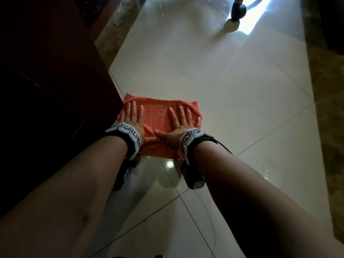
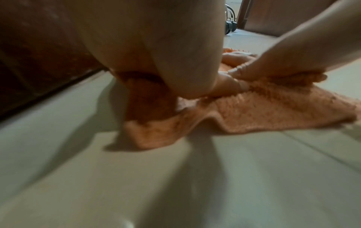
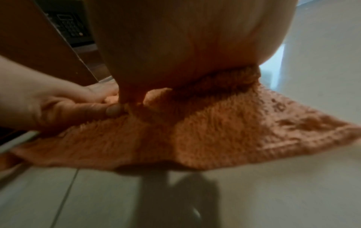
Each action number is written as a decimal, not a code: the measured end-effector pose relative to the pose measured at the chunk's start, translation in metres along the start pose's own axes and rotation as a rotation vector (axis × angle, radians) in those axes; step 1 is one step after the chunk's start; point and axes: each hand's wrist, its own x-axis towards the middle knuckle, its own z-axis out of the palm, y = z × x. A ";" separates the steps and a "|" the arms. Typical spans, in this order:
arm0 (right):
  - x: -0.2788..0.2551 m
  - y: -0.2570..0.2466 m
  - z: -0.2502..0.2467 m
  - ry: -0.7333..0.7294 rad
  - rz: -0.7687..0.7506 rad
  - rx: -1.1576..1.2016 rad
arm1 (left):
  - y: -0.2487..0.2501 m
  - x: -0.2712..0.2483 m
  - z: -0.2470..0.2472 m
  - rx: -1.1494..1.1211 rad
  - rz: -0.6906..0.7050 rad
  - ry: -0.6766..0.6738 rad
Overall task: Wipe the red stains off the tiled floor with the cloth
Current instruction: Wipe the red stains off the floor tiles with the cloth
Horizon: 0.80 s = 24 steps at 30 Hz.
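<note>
An orange cloth point(image 1: 157, 118) lies spread flat on the pale tiled floor point(image 1: 232, 94), close to a dark cabinet. My left hand point(image 1: 132, 118) presses on its left part with straight, spread fingers. My right hand point(image 1: 181, 121) presses flat on its right part, fingers splayed, thumbs nearly meeting. From the left wrist view the cloth point(image 2: 263, 111) bunches slightly under my palm, and the right hand point(image 2: 273, 69) shows beside it. The right wrist view shows the cloth point(image 3: 205, 135) under my palm and the left hand point(image 3: 58, 104) beside it. No red stain is visible around the cloth.
A dark wooden cabinet point(image 1: 46, 81) stands along the left, its base touching the cloth's left edge. A chair caster point(image 1: 239, 11) stands far ahead near a bright glare. Darker marbled border tiles point(image 1: 327, 108) run along the right. Grout lines cross the floor below my wrists.
</note>
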 end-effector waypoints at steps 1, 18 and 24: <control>-0.004 0.003 0.002 0.008 -0.002 -0.013 | 0.005 -0.001 0.000 -0.001 -0.017 -0.001; -0.030 0.068 0.011 0.033 0.050 0.063 | 0.066 -0.010 0.014 0.049 0.066 0.017; -0.053 0.116 0.010 0.048 0.131 0.109 | 0.116 -0.012 0.016 0.052 0.160 0.015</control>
